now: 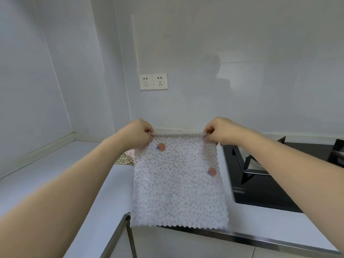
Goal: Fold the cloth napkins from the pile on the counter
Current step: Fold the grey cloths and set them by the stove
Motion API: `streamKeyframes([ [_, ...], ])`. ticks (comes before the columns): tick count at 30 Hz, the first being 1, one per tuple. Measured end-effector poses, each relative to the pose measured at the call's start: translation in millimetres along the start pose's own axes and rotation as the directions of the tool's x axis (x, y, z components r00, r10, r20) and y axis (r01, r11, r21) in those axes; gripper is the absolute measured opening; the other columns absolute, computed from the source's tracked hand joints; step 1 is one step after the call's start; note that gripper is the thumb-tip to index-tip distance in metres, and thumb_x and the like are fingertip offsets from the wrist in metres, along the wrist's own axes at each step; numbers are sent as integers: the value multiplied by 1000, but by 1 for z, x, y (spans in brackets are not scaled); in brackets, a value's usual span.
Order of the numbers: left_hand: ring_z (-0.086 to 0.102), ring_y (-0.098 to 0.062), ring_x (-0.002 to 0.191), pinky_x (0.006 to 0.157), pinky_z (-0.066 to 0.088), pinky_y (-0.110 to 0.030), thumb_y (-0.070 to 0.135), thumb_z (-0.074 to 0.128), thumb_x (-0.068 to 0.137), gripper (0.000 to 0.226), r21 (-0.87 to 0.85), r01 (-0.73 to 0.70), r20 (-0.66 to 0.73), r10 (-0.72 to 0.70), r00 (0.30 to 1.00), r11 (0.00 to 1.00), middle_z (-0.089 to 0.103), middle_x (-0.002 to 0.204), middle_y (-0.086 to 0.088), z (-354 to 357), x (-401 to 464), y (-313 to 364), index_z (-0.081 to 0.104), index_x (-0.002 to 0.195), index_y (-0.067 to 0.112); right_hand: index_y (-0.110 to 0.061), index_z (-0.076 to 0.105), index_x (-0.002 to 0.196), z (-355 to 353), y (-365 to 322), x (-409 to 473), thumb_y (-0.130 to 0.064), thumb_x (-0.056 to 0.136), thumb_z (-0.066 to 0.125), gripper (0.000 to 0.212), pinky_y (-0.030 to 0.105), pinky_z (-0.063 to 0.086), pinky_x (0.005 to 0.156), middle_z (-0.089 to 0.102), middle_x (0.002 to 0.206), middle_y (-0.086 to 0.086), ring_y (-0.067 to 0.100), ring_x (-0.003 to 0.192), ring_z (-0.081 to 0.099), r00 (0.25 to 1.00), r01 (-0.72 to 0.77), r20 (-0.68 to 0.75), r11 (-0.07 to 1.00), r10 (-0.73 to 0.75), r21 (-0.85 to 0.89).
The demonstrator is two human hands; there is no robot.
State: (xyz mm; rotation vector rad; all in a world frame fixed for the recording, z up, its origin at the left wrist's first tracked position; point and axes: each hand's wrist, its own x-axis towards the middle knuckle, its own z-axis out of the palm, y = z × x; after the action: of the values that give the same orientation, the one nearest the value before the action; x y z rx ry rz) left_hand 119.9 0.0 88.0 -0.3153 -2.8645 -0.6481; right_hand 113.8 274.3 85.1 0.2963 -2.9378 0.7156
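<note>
A white napkin [178, 183] with small grey dots, two orange-blue motifs and zigzag edges hangs spread out in the air over the counter. My left hand [138, 132] pinches its top left corner and my right hand [217, 131] pinches its top right corner. The cloth hangs flat and its bottom edge reaches past the counter's front rim. Behind its left side, a small part of the pile [126, 157] shows: a checked cloth and a pink one. The rest of the pile is hidden by the hanging napkin.
The white counter [55, 175] runs along the left wall and turns at the corner. A black gas hob [264, 187] with a pan support sits to the right. Two wall sockets [153, 81] are on the back wall. A steel trim [260, 237] edges the counter front.
</note>
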Motion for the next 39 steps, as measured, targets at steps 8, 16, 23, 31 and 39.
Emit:
streamKeyframes([
  [8, 57, -22, 75, 70, 53, -37, 19, 52, 92, 8, 92, -87, -144, 100, 985, 992, 64, 87, 1, 74, 26, -55, 57, 92, 25, -8, 71, 91, 79, 36, 35, -9, 82, 50, 23, 47, 58, 72, 72, 95, 14, 32, 86, 67, 989, -19, -145, 982, -9, -189],
  [16, 56, -19, 92, 75, 48, -32, 12, 53, 88, 17, 222, -291, 67, 283, 957, 931, 61, 100, 4, 114, -35, -84, 64, 100, 17, -27, 68, 118, 135, 52, -37, -20, 95, 44, 34, 34, 48, 87, 61, 119, -6, 18, 112, 53, 972, 222, 19, 890, -234, -398],
  [23, 55, -16, 97, 77, 49, -32, 15, 49, 85, 22, 268, -414, 158, 384, 910, 870, 62, 102, 5, 128, -66, -92, 64, 101, 19, -22, 74, 106, 160, 71, -66, -16, 87, 57, 26, 36, 50, 80, 66, 102, -4, 23, 95, 58, 927, 325, -63, 876, -370, -356],
  [31, 53, -11, 93, 78, 50, -31, 39, 51, 83, 27, 228, -447, 211, 404, 890, 865, 57, 99, 10, 129, -72, -79, 61, 102, 23, -21, 77, 93, 169, 76, -81, -18, 81, 62, 19, 26, 49, 75, 67, 90, -10, 15, 84, 60, 892, 369, -173, 894, -418, -255],
  [39, 54, -20, 84, 64, 51, -37, 33, 48, 95, 17, 285, -650, 126, 645, 754, 704, 59, 95, 2, 164, -69, -42, 49, 109, 23, -17, 69, 92, 167, 77, -89, -12, 82, 56, 17, 21, 45, 74, 64, 91, -9, 9, 84, 54, 899, 370, -195, 919, -392, -141],
])
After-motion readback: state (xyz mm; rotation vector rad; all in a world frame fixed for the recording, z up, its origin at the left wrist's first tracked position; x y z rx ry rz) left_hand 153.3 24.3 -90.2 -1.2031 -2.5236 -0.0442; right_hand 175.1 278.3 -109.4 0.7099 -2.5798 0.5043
